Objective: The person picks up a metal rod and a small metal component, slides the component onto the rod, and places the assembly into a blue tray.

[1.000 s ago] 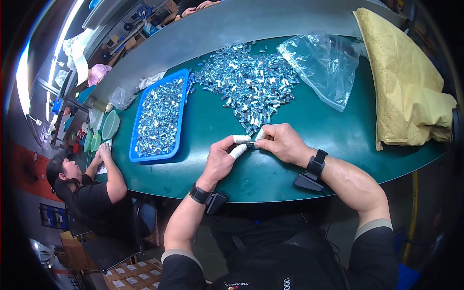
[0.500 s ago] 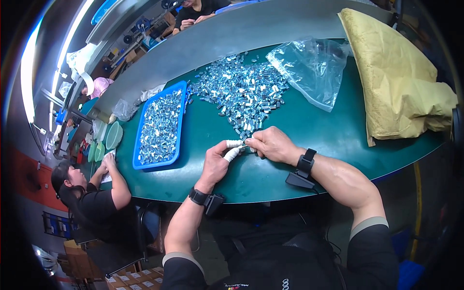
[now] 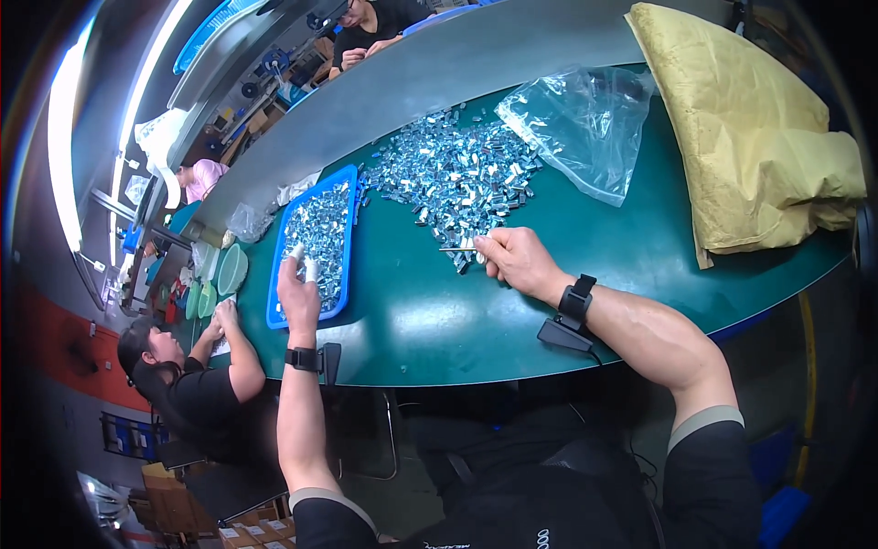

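Observation:
My left hand point(image 3: 298, 291) is over the near part of a blue tray point(image 3: 352, 206) filled with small shiny metal pieces. Its thumb and a finger, wrapped in white covers, are stretched out and apart, and no piece shows between them. At the tip of the heap of small metal pieces point(image 3: 448, 169), my right hand point(image 3: 517, 261) pinches a thin metal rod point(image 3: 456, 249), which points left above the green table. More white finger covers show under the right hand. Exactly what kind of tool the rod is cannot be made out.
A clear plastic bag point(image 3: 585, 137) lies right of the heap, and a large yellow sack point(image 3: 741, 137) stands at the table's right end. Green bowls point(image 3: 232, 270) are at the left. A co-worker point(image 3: 197, 384) sits left; another person point(image 3: 366, 37) works beyond the grey partition point(image 3: 412, 82).
My left hand has left the right hand, moved left to the blue tray and opened. The right hand stays near the heap's tip, the rod now plainly showing in it.

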Demonstrator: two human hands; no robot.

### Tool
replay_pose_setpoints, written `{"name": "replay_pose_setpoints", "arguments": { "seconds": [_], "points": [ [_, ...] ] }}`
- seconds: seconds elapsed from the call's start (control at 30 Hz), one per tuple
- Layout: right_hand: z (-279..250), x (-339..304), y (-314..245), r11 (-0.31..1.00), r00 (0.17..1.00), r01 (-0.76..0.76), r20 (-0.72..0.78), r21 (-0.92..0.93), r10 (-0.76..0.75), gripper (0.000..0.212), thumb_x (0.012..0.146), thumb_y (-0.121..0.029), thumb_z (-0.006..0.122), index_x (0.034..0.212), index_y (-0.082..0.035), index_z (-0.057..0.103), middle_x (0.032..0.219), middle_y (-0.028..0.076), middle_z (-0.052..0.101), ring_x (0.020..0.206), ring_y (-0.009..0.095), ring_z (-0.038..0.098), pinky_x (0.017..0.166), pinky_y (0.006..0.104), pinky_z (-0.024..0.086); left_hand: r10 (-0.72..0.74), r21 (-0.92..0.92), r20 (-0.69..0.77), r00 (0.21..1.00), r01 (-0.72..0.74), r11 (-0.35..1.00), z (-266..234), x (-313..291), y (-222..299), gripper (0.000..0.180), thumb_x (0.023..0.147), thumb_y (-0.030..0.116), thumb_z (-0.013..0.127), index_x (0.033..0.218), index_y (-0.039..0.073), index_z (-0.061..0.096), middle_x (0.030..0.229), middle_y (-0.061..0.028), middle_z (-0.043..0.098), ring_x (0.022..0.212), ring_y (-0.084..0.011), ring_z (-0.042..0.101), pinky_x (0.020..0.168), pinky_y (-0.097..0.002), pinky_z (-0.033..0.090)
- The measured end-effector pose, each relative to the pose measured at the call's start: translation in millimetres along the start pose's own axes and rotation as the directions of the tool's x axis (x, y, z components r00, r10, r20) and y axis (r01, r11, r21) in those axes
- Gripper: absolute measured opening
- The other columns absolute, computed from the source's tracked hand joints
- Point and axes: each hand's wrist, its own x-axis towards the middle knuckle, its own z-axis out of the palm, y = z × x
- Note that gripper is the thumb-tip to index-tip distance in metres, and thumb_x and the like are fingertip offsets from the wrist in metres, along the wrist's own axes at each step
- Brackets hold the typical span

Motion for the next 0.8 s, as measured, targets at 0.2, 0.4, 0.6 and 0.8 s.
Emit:
{"name": "replay_pose_setpoints", "arguments": {
  "seconds": [0.2, 0.4, 0.6, 0.8],
  "points": [
    [-4.8, -0.1, 4.6, 0.998, 0.997, 0.052, -0.057, -0.047, -0.054, 0.045, 0.106, -0.036, 0.059, 0.077, -0.003, 0.066, 0.064, 0.002, 0.066, 0.053, 0.008, 0.058, 0.05, 0.0261, 0.045, 0.432, -0.2, 0.354, 0.83, -0.384, 0.902, 62.9, -32.4, 106.7, 0.036, 0.089, 0.006, 0.074, 0.124, 0.01, 0.069, 0.107, -0.0108, 0.067, 0.099, -0.0272, 0.067, 0.082, -0.0373, 0.054],
    [-0.6, -2.8, -1.4, 0.999, 0.999, 0.001, -0.041, 0.036, 0.001, 0.045, 0.106, -0.036, 0.061, 0.076, -0.003, 0.066, 0.064, 0.003, 0.066, 0.054, 0.008, 0.058, 0.05, 0.0265, 0.045, 0.479, -0.06, 0.448, 0.755, -0.509, 0.859, 96.9, -32.8, 133.3, 0.035, 0.083, 0.008, 0.078, 0.118, 0.009, 0.07, 0.107, -0.0131, 0.064, 0.103, -0.035, 0.064, 0.086, -0.0425, 0.053],
    [-4.2, -2.3, -2.0, 0.999, 1.0, -0.018, -0.017, 0.038, 0.019, 0.043, 0.105, -0.035, 0.061, 0.077, -0.003, 0.067, 0.064, 0.002, 0.066, 0.054, 0.008, 0.058, 0.049, 0.0265, 0.044, 0.332, -0.199, 0.449, 0.83, -0.269, 0.942, 86.5, -49.2, 124.0, 0.026, 0.091, 0.005, 0.073, 0.116, 0.007, 0.069, 0.1, -0.0089, 0.067, 0.09, -0.0236, 0.069, 0.077, -0.0341, 0.054],
    [0.0, -4.1, -2.3, 0.999, 1.0, 0.001, 0.026, -0.053, 0.0, 0.041, 0.104, -0.032, 0.063, 0.075, -0.003, 0.066, 0.063, 0.003, 0.066, 0.053, 0.009, 0.058, 0.049, 0.0285, 0.044, -0.038, -0.681, 0.546, 0.837, 0.47, 0.562, 82.1, -71.1, 126.0, 0.019, 0.099, 0.003, 0.067, 0.118, 0.003, 0.068, 0.102, -0.0069, 0.072, 0.087, -0.0152, 0.071, 0.075, -0.0264, 0.055]
  ]
}}
